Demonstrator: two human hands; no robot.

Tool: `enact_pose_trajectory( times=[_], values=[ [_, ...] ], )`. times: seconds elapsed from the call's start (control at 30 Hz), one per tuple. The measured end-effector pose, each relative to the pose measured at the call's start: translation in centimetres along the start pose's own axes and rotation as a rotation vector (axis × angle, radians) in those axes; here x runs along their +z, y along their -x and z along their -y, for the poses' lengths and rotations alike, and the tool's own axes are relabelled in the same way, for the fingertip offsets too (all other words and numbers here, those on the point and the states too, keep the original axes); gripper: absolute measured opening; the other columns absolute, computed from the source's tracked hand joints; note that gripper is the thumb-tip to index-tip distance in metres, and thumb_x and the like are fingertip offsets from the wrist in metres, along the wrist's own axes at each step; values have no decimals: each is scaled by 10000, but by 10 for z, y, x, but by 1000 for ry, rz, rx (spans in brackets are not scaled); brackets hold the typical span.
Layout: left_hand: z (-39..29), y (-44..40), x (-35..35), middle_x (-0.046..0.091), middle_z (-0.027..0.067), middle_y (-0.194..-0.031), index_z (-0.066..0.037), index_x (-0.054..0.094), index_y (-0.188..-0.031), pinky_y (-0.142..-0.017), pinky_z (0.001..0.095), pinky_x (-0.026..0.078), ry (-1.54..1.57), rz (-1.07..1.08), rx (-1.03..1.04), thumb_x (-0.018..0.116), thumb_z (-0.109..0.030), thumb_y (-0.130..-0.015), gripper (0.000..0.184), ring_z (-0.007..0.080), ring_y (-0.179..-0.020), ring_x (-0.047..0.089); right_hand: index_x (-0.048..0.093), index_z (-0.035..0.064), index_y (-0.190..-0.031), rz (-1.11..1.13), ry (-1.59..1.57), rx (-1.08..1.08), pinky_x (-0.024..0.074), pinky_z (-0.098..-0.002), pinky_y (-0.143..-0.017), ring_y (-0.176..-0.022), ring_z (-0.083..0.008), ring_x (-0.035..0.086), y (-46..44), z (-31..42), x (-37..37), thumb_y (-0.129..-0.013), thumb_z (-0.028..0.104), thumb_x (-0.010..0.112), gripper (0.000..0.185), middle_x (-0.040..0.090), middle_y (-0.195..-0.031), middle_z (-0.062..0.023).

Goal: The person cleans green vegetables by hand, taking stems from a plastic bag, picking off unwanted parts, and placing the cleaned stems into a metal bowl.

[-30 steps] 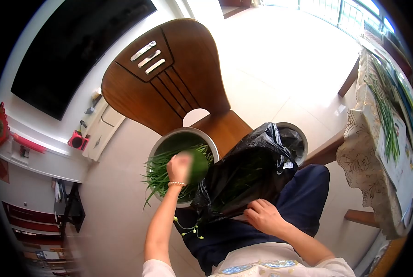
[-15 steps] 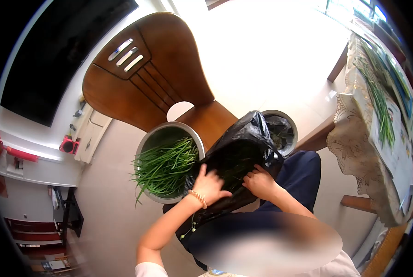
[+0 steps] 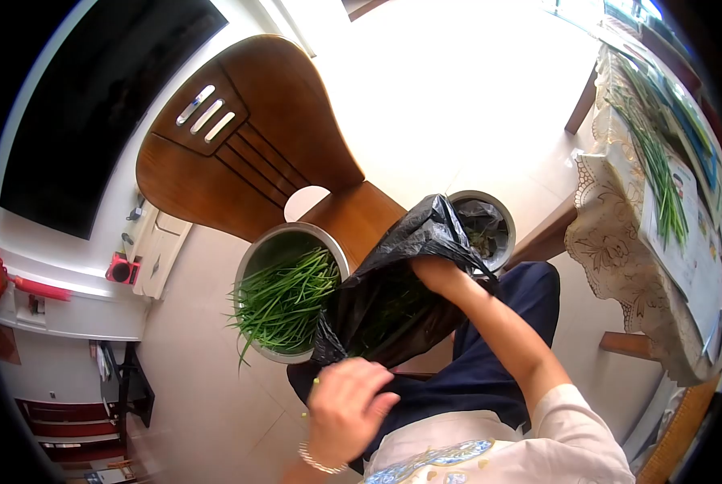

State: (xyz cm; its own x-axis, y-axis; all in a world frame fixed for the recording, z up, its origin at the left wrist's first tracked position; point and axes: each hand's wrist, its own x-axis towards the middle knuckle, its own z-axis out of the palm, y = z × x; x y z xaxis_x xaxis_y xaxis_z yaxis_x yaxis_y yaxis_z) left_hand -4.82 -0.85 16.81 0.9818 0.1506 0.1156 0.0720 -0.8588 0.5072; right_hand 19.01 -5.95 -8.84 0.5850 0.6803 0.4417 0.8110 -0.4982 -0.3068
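Note:
A black plastic bag (image 3: 413,234) lies across my lap with its mouth open towards me, and dark green leaves show dimly inside. My right hand (image 3: 435,273) reaches into the bag; the fingers are hidden behind its plastic. Below the bag's near left edge, my left hand (image 3: 349,407) is raised and a little blurred. Its thumb stands apart from the fingers, and nothing shows in it. To the left, a metal pot (image 3: 342,250) on the chair seat holds long green chives (image 3: 292,298), some hanging over its rim.
The wooden chair (image 3: 256,121) faces me. Behind the bag stands a second metal pot (image 3: 506,234), lined with dark plastic. On the right, a table with a lace-edged cloth (image 3: 603,234) carries more green stalks (image 3: 659,177) on paper. A black screen (image 3: 94,113) hangs at left.
My left hand has come off the bag and drawn back towards my body. My right hand has moved up and deeper into the bag. The bag's mouth gapes wider.

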Motion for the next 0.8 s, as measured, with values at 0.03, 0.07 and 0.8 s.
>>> enact_pose_trajectory(
  times=[0.03,0.07,0.8],
  values=[
    [-7,6,18,628,82,-910,-48,633,-883,-797,363,446,124,-6,-43,649,-253,-747,246,258,-889,576,594,34,-909,-1,6,-2,450,-380,-767,-944,-322,534,-7,-3,-4,-769,134,501,195,556,-986,-153],
    [-12,10,38,639,87,-870,-45,640,-872,-749,326,472,248,-11,-82,640,-230,-764,215,248,-831,599,600,38,-910,53,-40,51,447,-378,-781,-944,-319,537,-15,-6,-15,-771,160,507,207,564,-976,-157],
    [86,-58,164,601,102,-1019,-21,492,-1161,-673,240,449,1439,-5,-859,523,-272,-880,379,149,-807,589,634,44,-963,440,79,-93,404,-368,-888,-962,-284,564,-21,16,-41,-774,173,492,269,608,-1041,-141]
  ],
)
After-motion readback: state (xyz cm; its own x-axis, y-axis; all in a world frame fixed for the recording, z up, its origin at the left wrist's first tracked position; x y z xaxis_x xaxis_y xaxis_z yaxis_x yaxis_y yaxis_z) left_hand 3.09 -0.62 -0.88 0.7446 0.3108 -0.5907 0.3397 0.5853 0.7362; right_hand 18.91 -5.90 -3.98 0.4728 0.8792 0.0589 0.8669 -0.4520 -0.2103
